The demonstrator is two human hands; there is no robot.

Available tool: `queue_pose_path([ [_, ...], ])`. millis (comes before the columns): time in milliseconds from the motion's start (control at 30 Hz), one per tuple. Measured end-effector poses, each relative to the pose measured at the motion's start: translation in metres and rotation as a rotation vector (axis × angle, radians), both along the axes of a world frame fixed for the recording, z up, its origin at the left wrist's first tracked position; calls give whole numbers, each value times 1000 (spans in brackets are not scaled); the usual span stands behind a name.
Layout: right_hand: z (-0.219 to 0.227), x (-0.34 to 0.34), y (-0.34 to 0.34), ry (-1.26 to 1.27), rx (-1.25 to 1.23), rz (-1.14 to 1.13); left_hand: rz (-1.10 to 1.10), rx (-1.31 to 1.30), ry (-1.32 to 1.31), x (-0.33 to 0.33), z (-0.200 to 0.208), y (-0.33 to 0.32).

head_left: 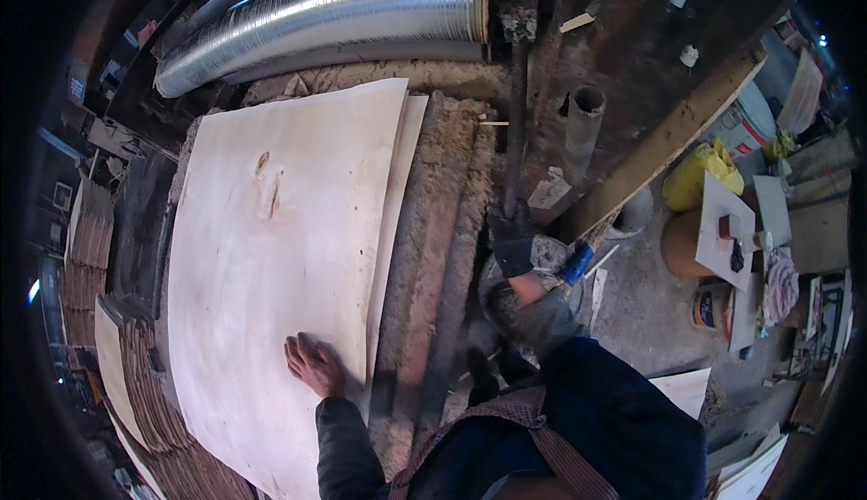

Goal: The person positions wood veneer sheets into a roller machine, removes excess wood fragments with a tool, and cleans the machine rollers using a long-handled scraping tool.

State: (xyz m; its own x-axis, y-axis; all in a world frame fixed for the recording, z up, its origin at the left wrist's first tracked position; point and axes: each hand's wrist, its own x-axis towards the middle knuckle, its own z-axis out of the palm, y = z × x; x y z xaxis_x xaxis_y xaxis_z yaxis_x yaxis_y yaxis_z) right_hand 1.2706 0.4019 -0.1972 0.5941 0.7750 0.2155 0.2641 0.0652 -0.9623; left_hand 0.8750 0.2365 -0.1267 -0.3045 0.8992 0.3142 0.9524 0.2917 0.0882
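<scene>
A large pale veneer sheet lies on top of a stack on a rough, crusted bed. My left hand rests flat on the sheet near its lower right edge, fingers apart and holding nothing. My right hand, in a dark glove, is closed around the lower end of a dark metal rod that runs upward beside the bed. A blue-handled tool lies just right of that hand.
A ribbed silvery duct crosses the top. Stacks of veneer strips stand at the left. To the right are a short upright pipe, a slanting wooden beam, a yellow bag, a brown tub and loose boards.
</scene>
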Motion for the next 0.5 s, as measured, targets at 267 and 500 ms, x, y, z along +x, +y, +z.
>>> queue_pose_path([
  [267, 92, 28, 67, -711, 182, -33, -5, 7, -18, 2, 6, 3],
  [500, 78, -18, -12, 168, 56, 76, -12, 12, -21, 0, 3, 0],
])
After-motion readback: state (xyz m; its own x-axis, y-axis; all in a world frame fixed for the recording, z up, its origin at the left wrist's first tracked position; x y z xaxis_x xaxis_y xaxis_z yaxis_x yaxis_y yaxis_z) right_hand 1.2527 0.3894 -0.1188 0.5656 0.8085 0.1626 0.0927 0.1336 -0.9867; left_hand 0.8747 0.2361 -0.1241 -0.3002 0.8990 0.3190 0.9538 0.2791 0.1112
